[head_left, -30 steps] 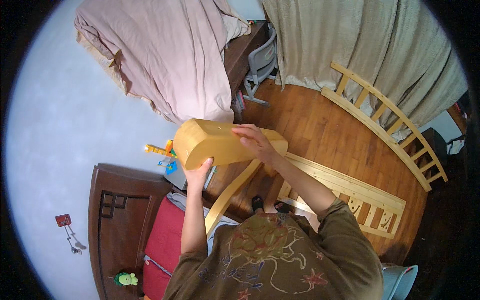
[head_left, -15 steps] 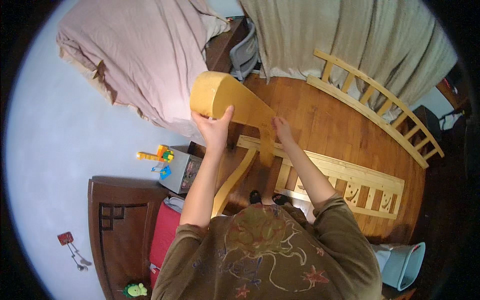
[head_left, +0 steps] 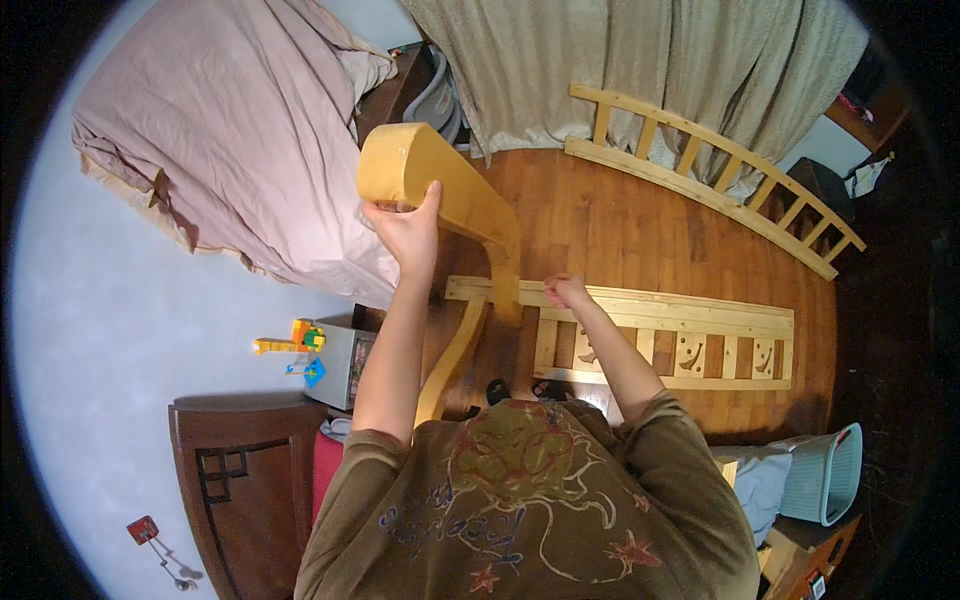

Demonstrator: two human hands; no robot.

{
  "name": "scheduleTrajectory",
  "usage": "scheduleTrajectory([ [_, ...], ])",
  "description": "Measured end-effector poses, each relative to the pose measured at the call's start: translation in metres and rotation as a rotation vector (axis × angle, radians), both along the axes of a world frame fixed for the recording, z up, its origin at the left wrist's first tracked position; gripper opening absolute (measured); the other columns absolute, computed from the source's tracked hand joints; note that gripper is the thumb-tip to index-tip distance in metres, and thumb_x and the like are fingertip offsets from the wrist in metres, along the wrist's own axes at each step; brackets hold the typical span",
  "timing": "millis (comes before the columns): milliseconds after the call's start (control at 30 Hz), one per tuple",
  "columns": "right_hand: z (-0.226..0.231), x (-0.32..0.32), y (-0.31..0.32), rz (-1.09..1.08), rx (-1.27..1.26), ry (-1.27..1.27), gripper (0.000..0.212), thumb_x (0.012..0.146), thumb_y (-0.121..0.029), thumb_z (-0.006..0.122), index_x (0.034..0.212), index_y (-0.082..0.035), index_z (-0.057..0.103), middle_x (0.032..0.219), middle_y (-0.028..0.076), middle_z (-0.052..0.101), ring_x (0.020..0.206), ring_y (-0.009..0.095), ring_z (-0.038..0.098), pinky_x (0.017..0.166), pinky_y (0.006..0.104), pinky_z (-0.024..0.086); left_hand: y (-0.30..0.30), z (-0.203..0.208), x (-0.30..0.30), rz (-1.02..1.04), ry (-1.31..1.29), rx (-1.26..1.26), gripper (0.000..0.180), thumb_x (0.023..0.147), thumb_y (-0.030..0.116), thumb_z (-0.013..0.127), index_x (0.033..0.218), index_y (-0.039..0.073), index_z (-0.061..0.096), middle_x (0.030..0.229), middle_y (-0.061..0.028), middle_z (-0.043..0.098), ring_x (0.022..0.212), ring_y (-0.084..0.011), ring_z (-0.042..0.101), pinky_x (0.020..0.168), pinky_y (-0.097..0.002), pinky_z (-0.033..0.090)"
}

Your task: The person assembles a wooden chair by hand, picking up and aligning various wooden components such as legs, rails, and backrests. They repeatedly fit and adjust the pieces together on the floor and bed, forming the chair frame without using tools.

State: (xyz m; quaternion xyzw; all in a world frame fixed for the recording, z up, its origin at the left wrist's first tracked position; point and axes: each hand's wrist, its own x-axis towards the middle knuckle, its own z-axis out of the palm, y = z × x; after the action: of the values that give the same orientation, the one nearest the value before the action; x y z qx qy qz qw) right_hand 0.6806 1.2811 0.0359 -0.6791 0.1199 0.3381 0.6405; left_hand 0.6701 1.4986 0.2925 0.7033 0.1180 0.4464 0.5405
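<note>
A tall yellow wooden board (head_left: 455,195) with a thick rounded top stands in front of me, and it looks like an end panel of a bed. My left hand (head_left: 408,235) is closed round its near top edge, thumb on the broad face. My right hand (head_left: 567,292) is held to the right of the board and apart from it. Its fingers are curled together; whatever they may hold is too small to make out. A curved yellow wooden piece (head_left: 456,358) runs down beside my left forearm; where it joins the board is hidden.
A slatted wooden panel with cut-outs (head_left: 672,380) lies on the floor (head_left: 560,225) to the right. Farther back, a wooden rail (head_left: 690,190) leans by the curtain (head_left: 600,50). A pink-draped object (head_left: 230,140), grey cabinet (head_left: 345,365) and brown headboard (head_left: 255,480) are left; a blue basket (head_left: 825,480) is right.
My right hand has come away from the board's right edge and moved lower, toward me. My left hand keeps its hold on the board. The view has turned slightly to the right.
</note>
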Motion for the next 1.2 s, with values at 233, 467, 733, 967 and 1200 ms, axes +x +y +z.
scheduleTrajectory([
  [233, 0.061, 0.015, 0.026, 0.110, 0.019, -0.146, 0.017, 0.083, -0.011, 0.052, 0.096, -0.007, 0.062, 0.076, 0.002, 0.062, 0.061, 0.008, 0.056, 0.049, 0.0220, 0.043, 0.010, 0.001, 0.018, 0.275, 0.230, 0.195, 0.078, 0.059, 0.026, 0.082, 0.111, -0.009, 0.035, 0.102, -0.0219, 0.055, 0.094, -0.0295, 0.057, 0.081, -0.0362, 0.046],
  [467, 0.056, -0.002, 0.022, 0.066, 0.111, -0.224, 0.016, 0.083, -0.011, 0.053, 0.095, -0.003, 0.061, 0.078, 0.003, 0.062, 0.064, 0.010, 0.057, 0.055, 0.0216, 0.045, 0.014, 0.003, 0.034, 0.297, 0.256, 0.173, 0.081, 0.057, 0.031, 0.081, 0.110, -0.008, 0.034, 0.098, -0.0260, 0.056, 0.092, -0.0377, 0.057, 0.081, -0.0392, 0.045],
  [733, 0.083, -0.194, -0.055, -0.341, 0.939, 0.454, 0.026, 0.086, -0.029, 0.049, 0.095, -0.006, 0.057, 0.087, 0.010, 0.058, 0.082, 0.023, 0.053, 0.077, 0.0363, 0.043, 0.032, -0.017, 0.040, 0.218, 0.095, 0.180, 0.078, 0.058, 0.027, 0.082, 0.110, -0.008, 0.035, 0.102, -0.0237, 0.054, 0.095, -0.0330, 0.055, 0.084, -0.0377, 0.044],
  [967, 0.051, -0.202, -0.057, -0.446, 0.986, 0.429, 0.042, 0.091, -0.044, 0.036, 0.082, -0.010, 0.059, 0.073, 0.006, 0.057, 0.069, 0.021, 0.050, 0.066, 0.0337, 0.040, 0.022, -0.015, 0.038, 0.076, -0.029, 0.059, 0.074, 0.061, 0.017, 0.082, 0.111, -0.008, 0.033, 0.106, -0.0203, 0.050, 0.097, -0.0255, 0.053, 0.085, -0.0329, 0.043],
  [1200, 0.029, -0.189, -0.048, -0.437, 0.701, 0.383, 0.040, 0.091, -0.043, 0.039, 0.081, -0.008, 0.057, 0.071, 0.008, 0.060, 0.060, 0.021, 0.055, 0.056, 0.0355, 0.045, 0.022, -0.012, 0.035, -0.011, -0.059, 0.038, 0.073, 0.063, 0.012, 0.080, 0.111, -0.008, 0.031, 0.112, -0.0199, 0.045, 0.099, -0.0248, 0.052, 0.086, -0.0330, 0.044],
])
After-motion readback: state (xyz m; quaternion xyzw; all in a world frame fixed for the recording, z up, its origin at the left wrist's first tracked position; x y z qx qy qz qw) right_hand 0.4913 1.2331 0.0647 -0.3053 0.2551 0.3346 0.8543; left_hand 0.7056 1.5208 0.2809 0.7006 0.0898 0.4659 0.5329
